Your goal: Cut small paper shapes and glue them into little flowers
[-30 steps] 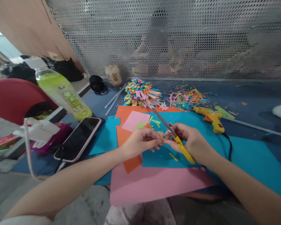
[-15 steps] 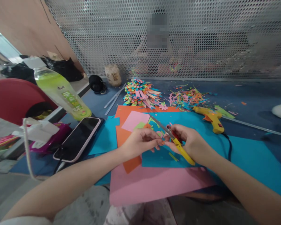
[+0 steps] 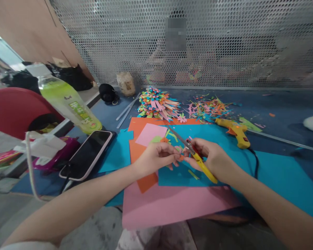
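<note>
My left hand (image 3: pixel 158 156) is closed in a pinch on a small orange paper piece (image 3: pixel 182 158), mostly hidden by the fingers. Scissors with a yellow handle (image 3: pixel 205 171) rest in my right hand (image 3: pixel 215 159), blades pointing up and left, away from the paper. The right thumb and fingertips also touch the orange piece. Just beyond the fingers lie a pink paper square (image 3: pixel 151 134) and green paper strips (image 3: pixel 173 135). Beneath both hands is a large blue sheet (image 3: pixel 169 177), overlapping orange (image 3: pixel 146 184) and pink (image 3: pixel 172 208) sheets.
A pile of multicoloured fringed paper (image 3: pixel 158 104) and scraps (image 3: pixel 208 109) lie at the back. The yellow glue gun (image 3: pixel 234 131) is on the right. To the left are a phone (image 3: pixel 87 154) and a green drink bottle (image 3: pixel 67 99). A perforated metal panel (image 3: pixel 135 34) stands behind.
Hardly anything differs. The fingertips have shifted slightly around the orange paper piece, and a bit more of it shows between them.
</note>
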A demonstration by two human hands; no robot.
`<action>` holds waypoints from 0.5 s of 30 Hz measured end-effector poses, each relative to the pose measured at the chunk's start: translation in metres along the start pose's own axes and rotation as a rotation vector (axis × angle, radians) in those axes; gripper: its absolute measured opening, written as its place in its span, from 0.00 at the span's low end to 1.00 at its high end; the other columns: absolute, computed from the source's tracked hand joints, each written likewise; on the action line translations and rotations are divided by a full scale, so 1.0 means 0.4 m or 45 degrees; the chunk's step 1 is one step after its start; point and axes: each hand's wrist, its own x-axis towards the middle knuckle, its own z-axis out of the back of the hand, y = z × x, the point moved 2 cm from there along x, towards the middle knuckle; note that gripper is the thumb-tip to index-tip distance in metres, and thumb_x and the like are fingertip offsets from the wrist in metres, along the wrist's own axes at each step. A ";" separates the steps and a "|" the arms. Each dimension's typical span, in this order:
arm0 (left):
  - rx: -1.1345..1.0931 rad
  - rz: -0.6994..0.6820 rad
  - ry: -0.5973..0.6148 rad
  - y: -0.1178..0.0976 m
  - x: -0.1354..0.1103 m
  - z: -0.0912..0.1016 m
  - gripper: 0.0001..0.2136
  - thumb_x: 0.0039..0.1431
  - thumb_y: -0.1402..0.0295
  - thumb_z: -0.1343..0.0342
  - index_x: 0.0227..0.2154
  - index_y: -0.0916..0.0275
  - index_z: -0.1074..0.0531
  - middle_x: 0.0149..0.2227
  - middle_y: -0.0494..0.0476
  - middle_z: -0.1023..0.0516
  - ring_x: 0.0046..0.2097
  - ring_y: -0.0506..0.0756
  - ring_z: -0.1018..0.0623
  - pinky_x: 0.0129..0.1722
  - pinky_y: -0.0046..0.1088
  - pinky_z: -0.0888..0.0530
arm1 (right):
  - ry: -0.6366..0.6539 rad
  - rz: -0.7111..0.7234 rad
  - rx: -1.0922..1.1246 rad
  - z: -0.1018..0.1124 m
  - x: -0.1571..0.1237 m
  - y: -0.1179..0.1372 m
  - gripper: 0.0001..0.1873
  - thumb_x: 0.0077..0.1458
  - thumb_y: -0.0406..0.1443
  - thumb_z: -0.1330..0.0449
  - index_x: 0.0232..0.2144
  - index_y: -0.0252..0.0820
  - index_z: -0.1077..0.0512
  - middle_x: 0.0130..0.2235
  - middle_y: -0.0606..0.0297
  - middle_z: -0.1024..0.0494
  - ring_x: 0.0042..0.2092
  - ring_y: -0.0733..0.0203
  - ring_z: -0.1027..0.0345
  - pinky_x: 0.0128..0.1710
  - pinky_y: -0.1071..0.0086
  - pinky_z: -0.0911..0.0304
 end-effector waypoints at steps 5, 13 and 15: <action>0.015 -0.019 0.004 0.000 0.001 0.001 0.11 0.50 0.64 0.41 0.27 0.68 0.30 0.23 0.53 0.25 0.24 0.47 0.26 0.24 0.20 0.27 | 0.014 -0.023 -0.016 -0.005 0.000 0.000 0.16 0.38 0.42 0.35 0.26 0.43 0.36 0.28 0.65 0.26 0.29 0.61 0.32 0.29 0.70 0.33; 0.027 -0.006 0.036 0.005 0.000 -0.002 0.11 0.50 0.64 0.40 0.28 0.69 0.29 0.24 0.54 0.25 0.27 0.48 0.25 0.25 0.22 0.26 | 0.014 0.103 -0.115 -0.001 -0.003 -0.012 0.12 0.41 0.37 0.36 0.28 0.41 0.35 0.33 0.65 0.26 0.35 0.60 0.32 0.36 0.68 0.34; -0.007 0.007 0.020 0.002 -0.001 -0.002 0.11 0.48 0.64 0.39 0.27 0.69 0.29 0.24 0.54 0.25 0.26 0.48 0.25 0.24 0.22 0.26 | 0.018 0.066 -0.060 -0.003 -0.003 -0.008 0.13 0.41 0.38 0.36 0.27 0.41 0.36 0.30 0.65 0.27 0.34 0.60 0.32 0.35 0.67 0.34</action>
